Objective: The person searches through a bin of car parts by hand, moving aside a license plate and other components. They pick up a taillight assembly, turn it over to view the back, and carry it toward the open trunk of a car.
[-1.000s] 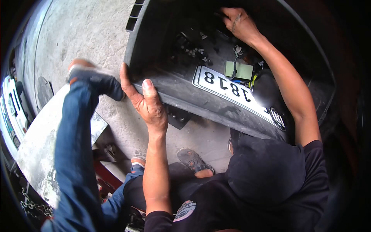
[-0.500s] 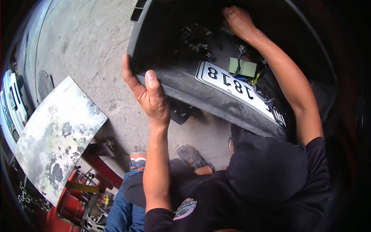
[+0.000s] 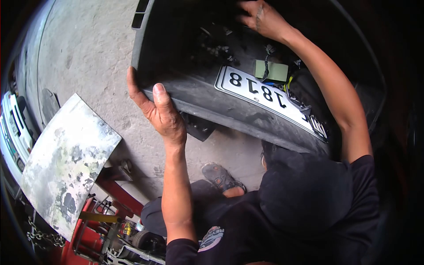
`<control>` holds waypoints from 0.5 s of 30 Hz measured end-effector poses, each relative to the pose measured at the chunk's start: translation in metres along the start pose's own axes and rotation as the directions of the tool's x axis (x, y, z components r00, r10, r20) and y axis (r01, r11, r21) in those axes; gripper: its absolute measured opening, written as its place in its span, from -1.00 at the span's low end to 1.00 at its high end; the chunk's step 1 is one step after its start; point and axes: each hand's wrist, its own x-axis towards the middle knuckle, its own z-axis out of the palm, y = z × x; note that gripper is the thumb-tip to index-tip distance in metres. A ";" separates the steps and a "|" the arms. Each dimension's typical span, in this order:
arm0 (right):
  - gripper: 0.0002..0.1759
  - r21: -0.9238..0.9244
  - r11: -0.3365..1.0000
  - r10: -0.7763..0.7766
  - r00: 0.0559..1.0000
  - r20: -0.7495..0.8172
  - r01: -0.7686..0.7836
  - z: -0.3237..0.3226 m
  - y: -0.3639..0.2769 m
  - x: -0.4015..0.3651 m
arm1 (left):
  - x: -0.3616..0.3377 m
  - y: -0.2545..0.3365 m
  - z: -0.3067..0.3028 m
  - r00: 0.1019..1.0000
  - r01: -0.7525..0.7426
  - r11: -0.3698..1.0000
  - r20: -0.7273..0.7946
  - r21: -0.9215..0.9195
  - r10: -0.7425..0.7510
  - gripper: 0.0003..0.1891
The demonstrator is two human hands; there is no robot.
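- The licence plate (image 3: 265,95) is white with black digits. It is seen upside down and reads 1818, with a narrow dark strip at its far right end whose small print is too blurred to read.
- The plate is fixed to a dark grey plastic bumper (image 3: 203,104), scuffed and dusty, which is held up off the concrete floor (image 3: 84,53) with its hollow inner side facing the camera. A row of vent slots sits at its upper left corner.
- The left hand (image 3: 161,115) is clamped on the bumper's lower left edge, with the thumb lying flat on the outer face and the fingers wrapped over the rim.
- The right hand (image 3: 259,18) reaches deep inside the bumper near its top edge, fingers bent among dark parts. Whether it grips anything cannot be told.
- A pale green flat box (image 3: 273,70) sits just above the plate, with a dark cable running across it. Small pale clips (image 3: 221,49) lie inside the shell to its left.
- A black bracket (image 3: 198,128) hangs below the bumper's lower edge, close to the left wrist.
- On the floor, a stained metal sheet (image 3: 66,163) lies on the left, over red equipment (image 3: 88,234) and a chain (image 3: 42,238).
- A sandalled foot (image 3: 219,177) rests on the floor below the bumper.
- A white car (image 3: 12,128) shows at the far left edge.
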 end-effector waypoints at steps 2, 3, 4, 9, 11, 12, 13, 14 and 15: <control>-0.69 0.204 0.965 0.129 0.974 0.186 -0.167 -0.039 -0.050 0.014 | 0.001 -0.003 -0.002 1.000 -0.020 0.999 0.002 0.050 0.020 -0.40; -0.67 0.357 0.865 0.207 0.899 0.385 -0.353 -0.054 -0.073 0.022 | 0.000 -0.004 -0.002 1.000 -0.012 1.000 0.001 0.017 0.012 -0.40; -0.69 0.321 0.853 0.178 0.808 0.561 -0.411 -0.049 -0.084 0.024 | 0.000 -0.006 -0.002 1.000 -0.005 1.000 0.001 -0.017 0.005 -0.40; -0.56 0.231 0.917 0.183 0.859 0.479 -0.324 -0.021 -0.089 0.022 | 0.000 -0.004 -0.004 0.999 -0.024 0.999 0.025 0.042 0.023 -0.40; -0.49 0.230 0.899 0.249 0.867 0.432 -0.372 -0.024 -0.078 0.025 | 0.000 -0.004 -0.005 0.999 -0.022 0.998 0.031 0.052 0.021 -0.39; -0.49 0.269 0.875 0.280 0.874 0.398 -0.403 -0.025 -0.075 0.023 | 0.000 -0.003 -0.004 0.999 -0.023 0.998 0.029 0.055 0.022 -0.39; -0.50 0.307 0.849 0.312 0.877 0.365 -0.430 -0.027 -0.072 0.021 | 0.000 -0.003 -0.003 0.999 -0.024 0.998 0.024 0.056 0.023 -0.39; -0.57 0.372 0.816 0.290 0.871 0.397 -0.441 -0.032 -0.066 0.020 | 0.000 -0.005 -0.003 1.000 -0.020 0.998 0.022 0.055 0.018 -0.39; -0.57 0.372 0.816 0.290 0.869 0.401 -0.444 -0.039 -0.066 0.020 | -0.001 -0.006 -0.003 1.000 -0.005 1.000 0.021 0.016 0.005 -0.39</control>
